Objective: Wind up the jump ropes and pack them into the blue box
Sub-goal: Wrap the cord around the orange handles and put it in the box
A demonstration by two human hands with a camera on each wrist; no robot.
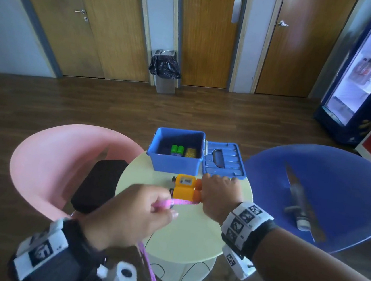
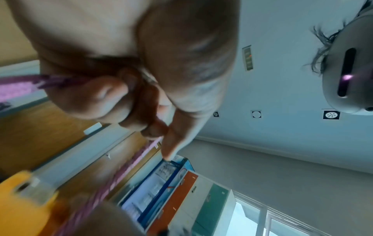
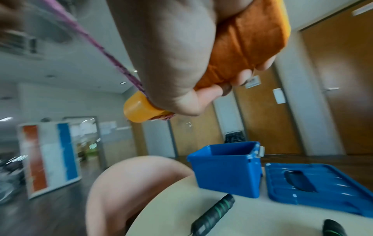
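My right hand point(image 1: 216, 194) grips the two orange jump rope handles point(image 1: 185, 187) side by side above the round table; in the right wrist view the fingers wrap the orange handles point(image 3: 242, 47). My left hand point(image 1: 148, 208) pinches the pink rope point(image 1: 179, 202), pulled taut toward the handles, and its slack point(image 1: 149, 269) hangs below the wrist. The open blue box point(image 1: 174, 162) stands at the table's far edge with green handles point(image 1: 177, 149) and a yellow one point(image 1: 190, 152) inside. Two black-and-green handles point(image 3: 214, 214) lie on the table under my right hand.
The blue lid point(image 1: 224, 160) lies flat to the right of the box. A pink chair point(image 1: 55, 161) with a black cushion stands on the left, a blue chair point(image 1: 328, 188) holding a dark object on the right. Thin black cords hang below the pale table point(image 1: 191, 234).
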